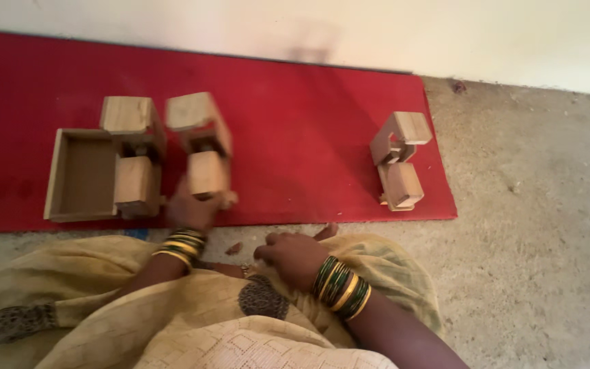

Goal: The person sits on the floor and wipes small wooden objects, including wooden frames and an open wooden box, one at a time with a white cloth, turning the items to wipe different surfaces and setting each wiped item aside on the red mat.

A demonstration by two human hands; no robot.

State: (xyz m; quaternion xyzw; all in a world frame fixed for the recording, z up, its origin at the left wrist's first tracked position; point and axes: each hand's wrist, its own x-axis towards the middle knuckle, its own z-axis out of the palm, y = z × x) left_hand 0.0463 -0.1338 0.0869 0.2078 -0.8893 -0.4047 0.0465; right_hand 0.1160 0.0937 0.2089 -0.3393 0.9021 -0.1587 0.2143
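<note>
A red mat [295,116] is laid on a grey floor [534,225], close to a pale wall [377,31]. Four wooden things are seen on the mat.

The left hand [191,208] is stretched out to the middle wooden block piece [203,143]. The near end of that piece is touched by the hand, and the fingers seem to be curled about its bottom part. How tightly it is gripped cannot be told, because the fingers are blurred. This piece is made of two chunky blocks joined by a thin part, and it is stood on the mat, just right of another piece of the same kind.

That other block piece [133,154] is set right beside an open wooden box [63,174], and the box is touched by it. The box is at the left side of the mat.

A third block piece [397,160] is placed well apart from the rest, near the right edge of the mat.

The right hand [295,256] is rested low, near the lap, on a yellow cloth [172,314]. Its fingers are bent loosely, and nothing is seen to be held in it. Green and gold bangles [341,288] are worn on the right wrist, and more bangles of the same colours are worn on the left wrist.
</note>
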